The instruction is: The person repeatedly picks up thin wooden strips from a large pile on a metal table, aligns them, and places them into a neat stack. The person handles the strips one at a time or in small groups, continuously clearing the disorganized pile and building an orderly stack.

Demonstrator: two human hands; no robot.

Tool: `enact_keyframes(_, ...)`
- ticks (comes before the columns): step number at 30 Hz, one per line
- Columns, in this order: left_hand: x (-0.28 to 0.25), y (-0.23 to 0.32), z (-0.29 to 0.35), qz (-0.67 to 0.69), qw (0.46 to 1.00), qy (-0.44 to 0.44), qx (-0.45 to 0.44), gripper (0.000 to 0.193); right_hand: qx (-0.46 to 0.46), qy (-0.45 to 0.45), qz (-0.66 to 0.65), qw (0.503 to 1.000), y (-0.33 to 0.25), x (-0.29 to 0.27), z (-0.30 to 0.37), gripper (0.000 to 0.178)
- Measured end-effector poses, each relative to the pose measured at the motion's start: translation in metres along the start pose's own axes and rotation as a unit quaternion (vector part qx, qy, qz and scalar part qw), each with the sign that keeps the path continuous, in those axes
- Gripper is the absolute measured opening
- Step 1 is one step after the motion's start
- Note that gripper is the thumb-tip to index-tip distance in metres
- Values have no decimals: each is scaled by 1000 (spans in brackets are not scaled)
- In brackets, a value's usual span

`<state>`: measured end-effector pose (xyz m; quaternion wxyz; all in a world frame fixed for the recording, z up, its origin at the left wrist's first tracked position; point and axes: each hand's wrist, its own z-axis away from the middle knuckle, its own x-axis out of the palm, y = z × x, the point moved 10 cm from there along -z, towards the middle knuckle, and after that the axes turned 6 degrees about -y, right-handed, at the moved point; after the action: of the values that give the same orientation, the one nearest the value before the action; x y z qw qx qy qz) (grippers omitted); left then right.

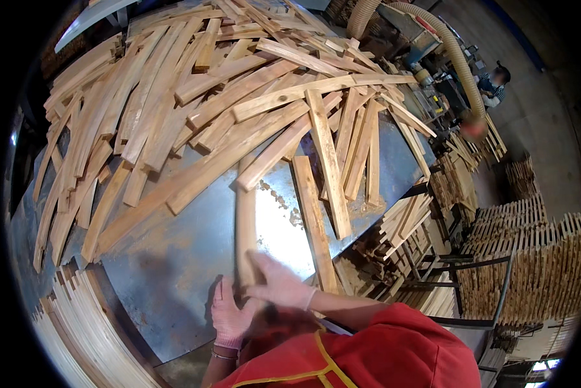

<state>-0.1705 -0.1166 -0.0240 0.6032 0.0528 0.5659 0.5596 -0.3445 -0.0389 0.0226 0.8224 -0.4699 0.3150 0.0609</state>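
Observation:
A wooden strip (246,226) lies lengthwise on the metal table, its near end toward me and its far end under other strips. My right hand (283,284), in a pale pink glove, closes on its near end from the right, fingers along the edge. My left hand (231,318), gloved alike, is just left of that end with fingers stretched upward and apart; its palm holds nothing I can see. Right of my right hand another wooden strip (315,223) reaches to the table's near edge. A large loose pile of wooden strips (239,84) spreads across the table beyond.
The metal table (174,284) has dusty brown patches and a bright reflection. Pale strips (77,330) stand stacked at the lower left. Right of the table are a dark metal rack (471,265) and tall wood stacks (530,265). A ribbed hose (459,55) and another person (493,87) are farther off.

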Motion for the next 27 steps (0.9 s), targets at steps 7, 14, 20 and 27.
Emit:
enact_keyframes(7, -7, 13, -14, -229, 973, -2, -17, 94, 164, 159, 201, 952, 104, -114, -6, 83)
enact_keyframes(14, -69, -39, 45, 201, 977, -63, 9, 72, 142, 184, -64, 971, 140, -71, 15, 86)
enact_keyframes(20, -107, -107, 178, 533, 832, -29, -151, 75, 104, 159, -494, 848, 64, 52, 10, 87)
enact_keyframes(27, -123, -223, 221, 495, 843, 147, -147, 67, 55, -59, -516, 853, -73, 251, -28, 83)
